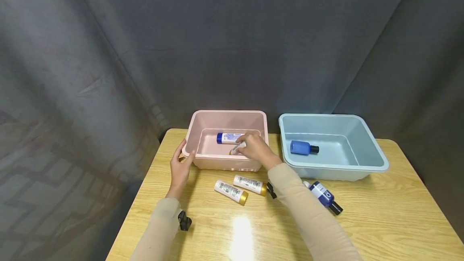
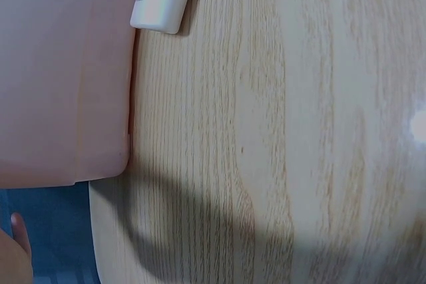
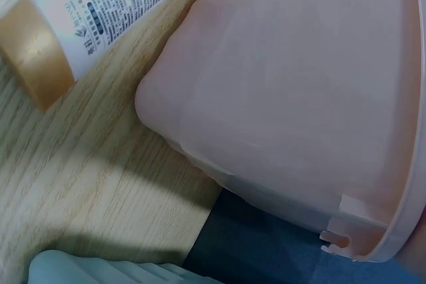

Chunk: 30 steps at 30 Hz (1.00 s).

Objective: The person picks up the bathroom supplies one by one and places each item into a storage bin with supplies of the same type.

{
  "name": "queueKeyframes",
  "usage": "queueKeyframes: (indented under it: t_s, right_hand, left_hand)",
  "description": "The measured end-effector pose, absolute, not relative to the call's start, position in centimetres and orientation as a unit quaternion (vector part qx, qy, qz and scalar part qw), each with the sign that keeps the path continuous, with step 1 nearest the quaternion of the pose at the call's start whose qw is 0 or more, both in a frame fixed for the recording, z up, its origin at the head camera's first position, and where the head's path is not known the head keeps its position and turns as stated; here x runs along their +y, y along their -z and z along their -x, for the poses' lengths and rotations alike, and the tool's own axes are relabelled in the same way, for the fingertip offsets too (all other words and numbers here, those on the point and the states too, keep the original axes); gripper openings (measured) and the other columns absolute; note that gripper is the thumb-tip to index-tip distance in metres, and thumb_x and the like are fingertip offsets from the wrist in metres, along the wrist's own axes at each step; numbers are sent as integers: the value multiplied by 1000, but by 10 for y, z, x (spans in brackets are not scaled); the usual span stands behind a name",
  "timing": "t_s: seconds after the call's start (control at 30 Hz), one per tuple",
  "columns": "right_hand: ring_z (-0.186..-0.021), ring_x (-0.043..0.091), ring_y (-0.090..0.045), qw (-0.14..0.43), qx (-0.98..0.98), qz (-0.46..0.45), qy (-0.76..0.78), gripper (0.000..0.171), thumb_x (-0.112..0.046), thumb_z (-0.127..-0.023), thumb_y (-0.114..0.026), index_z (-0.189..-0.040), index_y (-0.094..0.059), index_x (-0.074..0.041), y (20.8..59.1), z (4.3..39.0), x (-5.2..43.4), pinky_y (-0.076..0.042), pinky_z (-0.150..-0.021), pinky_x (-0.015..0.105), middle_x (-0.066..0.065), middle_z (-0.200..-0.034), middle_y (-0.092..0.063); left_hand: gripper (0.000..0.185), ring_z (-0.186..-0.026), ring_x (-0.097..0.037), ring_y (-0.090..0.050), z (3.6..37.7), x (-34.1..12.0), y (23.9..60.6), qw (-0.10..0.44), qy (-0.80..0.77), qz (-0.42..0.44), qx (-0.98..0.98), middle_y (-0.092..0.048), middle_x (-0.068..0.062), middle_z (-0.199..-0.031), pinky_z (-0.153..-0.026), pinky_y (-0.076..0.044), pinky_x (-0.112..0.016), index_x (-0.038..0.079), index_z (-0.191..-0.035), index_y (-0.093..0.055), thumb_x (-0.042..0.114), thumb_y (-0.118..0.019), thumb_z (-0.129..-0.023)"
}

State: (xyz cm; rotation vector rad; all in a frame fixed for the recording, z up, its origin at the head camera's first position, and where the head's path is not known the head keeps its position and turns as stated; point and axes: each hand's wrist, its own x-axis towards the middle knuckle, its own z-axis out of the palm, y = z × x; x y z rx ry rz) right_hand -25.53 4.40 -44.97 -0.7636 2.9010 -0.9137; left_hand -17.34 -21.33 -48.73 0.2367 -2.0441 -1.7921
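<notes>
Inside the pink bin (image 1: 226, 162), my right hand (image 1: 255, 147) grips a white tube (image 1: 237, 148) with a gold cap, low over the bin floor. Right behind it lies a white tube with a blue cap (image 1: 228, 138). My left hand (image 1: 179, 171) holds the bin's front left corner, thumb and fingers to either side of it. On the table in front of the bin are two more gold-capped white tubes, the left tube (image 1: 230, 192) and the right tube (image 1: 249, 184). Only a bit of my left hand (image 2: 13, 254) enters the left wrist view.
To the right stands a light blue bin (image 1: 335, 169) with a blue bottle (image 1: 300, 147) lying in it. Dark blue bottles (image 1: 322, 193) with black caps lie before it, partly behind my right sleeve. A grey curtain (image 1: 232, 43) hangs behind the wooden table (image 1: 395, 212).
</notes>
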Motion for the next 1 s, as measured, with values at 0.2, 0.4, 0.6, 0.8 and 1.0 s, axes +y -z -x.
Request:
queueKeyframes:
  t_s: [0.2, 0.4, 0.6, 0.8, 1.0]
  right_hand:
    - [-107, 25, -64, 9, 926, 237, 294, 33, -15, -81, -81, -113, -74, -9, 449, 255, 43, -50, -96, 39, 10, -117, -70]
    - [-104, 25, -64, 12, 927, 235, 291, 34, -16, -84, -80, -116, -73, -10, 449, 254, 44, -51, -94, 40, 10, -119, -69]
    - [-96, 26, -65, -8, 918, 236, 319, 28, -10, -88, -73, -116, -72, -6, 449, 253, 47, -53, -86, 40, 11, -110, -70]
    - [-106, 32, -62, -10, 916, 232, 327, 30, -10, -89, -72, -119, -71, -6, 447, 252, 52, -51, -91, 44, 13, -117, -68]
    - [-106, 30, -62, -31, 916, 227, 328, 28, -14, -91, -71, -118, -71, -8, 446, 248, 56, -50, -92, 45, 11, -118, -68]
  left_hand:
    - [55, -132, -25, -40, 183, -220, 508, 217, 637, -89, -735, -48, -9, -149, -97, -34, -43, 7, -144, -52, 8, -70, -92]
    - [54, -128, -21, -42, 185, -220, 511, 226, 633, -90, -735, -51, -8, -147, -93, -35, -36, 9, -143, -54, 7, -70, -92]
    - [53, -130, -23, -42, 185, -219, 513, 228, 635, -84, -733, -51, -8, -147, -97, -34, -43, 9, -142, -54, 10, -70, -92]
    - [53, -128, -22, -42, 184, -218, 512, 228, 635, -87, -732, -52, -6, -146, -96, -34, -39, 9, -143, -54, 7, -70, -92]
    - [53, -128, -20, -43, 184, -218, 511, 227, 632, -87, -735, -52, -5, -146, -94, -34, -35, 9, -143, -54, 7, -69, -92]
